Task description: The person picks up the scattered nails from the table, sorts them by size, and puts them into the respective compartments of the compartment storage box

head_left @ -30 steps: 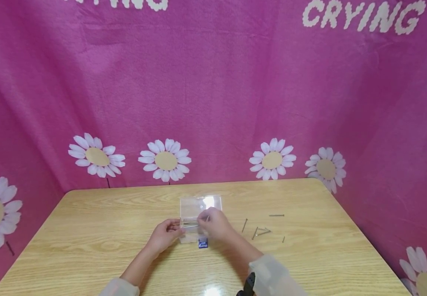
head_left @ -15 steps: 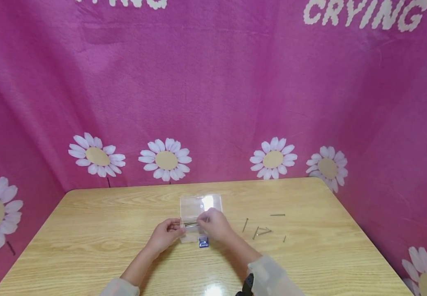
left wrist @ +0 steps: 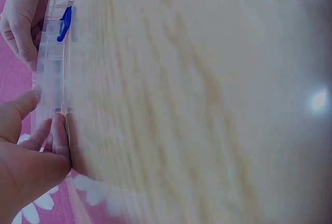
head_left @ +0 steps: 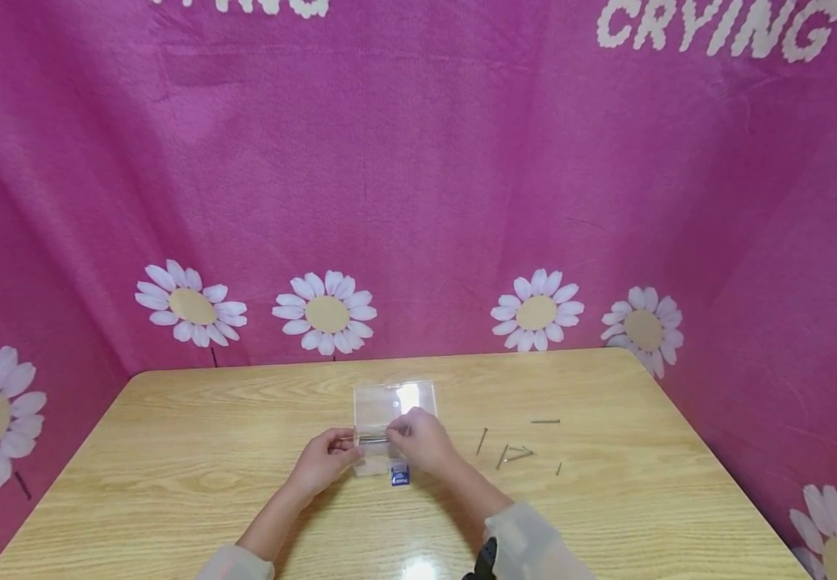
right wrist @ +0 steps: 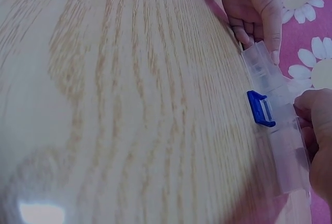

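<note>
A clear plastic compartment box [head_left: 370,465] with a blue latch [head_left: 399,474] lies on the wooden table, its transparent lid [head_left: 374,403] raised at the back. My left hand [head_left: 324,463] grips the box's left end between thumb and fingers, as the left wrist view also shows. Over the right part of the box is my right hand [head_left: 421,439], thumb and fingertips pinched together at the ends of thin metal nails [head_left: 371,440]. These nails lie lengthwise in the rear compartment. The right hand hides part of the box; how many nails it pinches is hidden.
Several loose nails lie on the table [head_left: 244,419] right of the box, including one farther back [head_left: 545,421], one nearer the hand [head_left: 482,440] and a short one [head_left: 559,468]. A pink flowered curtain [head_left: 418,201] hangs behind the table.
The nails in the box have shifted from slanted to nearly level, lying closer together at my right fingertips. Both hands stay almost in place.
</note>
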A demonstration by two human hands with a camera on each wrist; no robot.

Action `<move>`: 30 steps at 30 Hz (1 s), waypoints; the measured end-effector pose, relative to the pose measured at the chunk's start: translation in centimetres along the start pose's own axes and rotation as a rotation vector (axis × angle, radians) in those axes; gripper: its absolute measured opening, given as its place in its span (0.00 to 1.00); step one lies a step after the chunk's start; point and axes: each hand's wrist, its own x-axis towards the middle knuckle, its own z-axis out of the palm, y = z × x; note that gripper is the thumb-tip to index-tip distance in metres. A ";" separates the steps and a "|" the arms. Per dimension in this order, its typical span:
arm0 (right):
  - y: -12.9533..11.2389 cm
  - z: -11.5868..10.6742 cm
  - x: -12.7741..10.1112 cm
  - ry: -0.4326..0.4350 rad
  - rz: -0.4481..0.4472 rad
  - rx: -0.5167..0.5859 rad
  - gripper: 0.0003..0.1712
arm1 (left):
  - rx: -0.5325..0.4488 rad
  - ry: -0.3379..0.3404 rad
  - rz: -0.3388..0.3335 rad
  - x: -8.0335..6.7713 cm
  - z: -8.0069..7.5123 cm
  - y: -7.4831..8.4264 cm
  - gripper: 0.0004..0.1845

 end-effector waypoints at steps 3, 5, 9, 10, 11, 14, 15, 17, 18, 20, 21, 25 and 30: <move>0.0 -0.1 0.0 -0.004 0.006 0.021 0.09 | 0.004 -0.001 -0.002 0.0 0.0 0.1 0.22; 0.0 -0.1 0.0 -0.005 0.013 0.038 0.10 | 0.005 -0.001 0.001 0.0 0.1 0.1 0.22; 0.0 -0.4 0.0 -0.006 0.030 0.064 0.11 | 0.001 -0.007 0.000 0.0 0.1 0.0 0.22; 0.0 -0.5 0.0 -0.008 0.035 0.065 0.11 | 0.002 -0.009 -0.002 0.0 0.1 0.0 0.22; 0.0 -0.6 0.0 -0.007 0.035 0.062 0.11 | 0.003 -0.010 -0.005 0.0 0.1 0.1 0.22; 0.0 -1.1 -0.1 -0.006 0.033 0.039 0.12 | 0.005 -0.009 -0.008 0.0 0.0 0.1 0.23; 0.0 -1.3 -0.1 -0.003 0.028 0.033 0.12 | 0.005 -0.008 -0.007 0.0 0.0 0.1 0.23; 0.0 -1.7 -0.2 -0.003 0.025 0.017 0.12 | 0.002 -0.005 -0.007 0.0 0.0 0.0 0.23; 0.0 -1.9 -0.3 -0.005 0.022 0.015 0.13 | -0.002 -0.004 -0.003 -0.1 0.0 0.0 0.23; 0.1 -2.3 -0.5 -0.007 0.024 0.013 0.13 | -0.011 -0.003 0.005 0.0 0.0 -0.1 0.23; 0.2 -2.5 -0.6 -0.009 0.031 0.022 0.13 | -0.017 -0.003 0.007 0.0 0.0 -0.1 0.23; 0.6 -3.6 -0.9 -0.016 0.067 0.063 0.12 | -0.028 0.001 0.017 0.0 0.1 -0.1 0.23; 1.4 -5.3 -1.4 0.006 0.104 0.090 0.10 | -0.027 0.006 0.019 -0.1 0.0 0.0 0.23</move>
